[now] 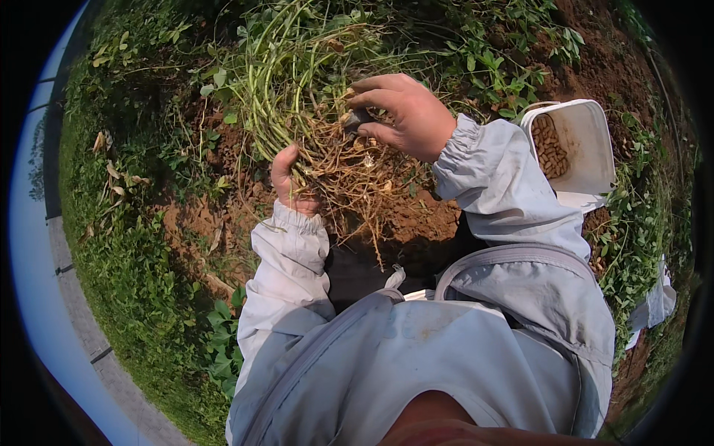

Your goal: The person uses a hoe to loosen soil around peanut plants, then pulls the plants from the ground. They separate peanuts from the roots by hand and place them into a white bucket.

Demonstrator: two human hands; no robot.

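Bent over in my left hand (290, 181) is a bundle of uprooted peanut plants (268, 95), its long green stems curving up and away. The thumb lies over the stems, and the other fingers are mostly hidden behind them. Tangled brown roots (357, 178) spread out between my hands, with a few pale peanut pods (387, 185) among them. My right hand (410, 114) is at the upper right side of the roots, fingers curled towards the thumb. Something dark shows between those fingers; whether they pinch a pod cannot be made out.
Right of my right forearm stands a white plastic bucket (594, 139) with many peanut pods (549, 148) at its bottom. Reddish soil (429, 214) lies under the roots. Leafy plants (145, 279) grow on the left. A whitish bag or sheet (655, 301) lies at the far right.
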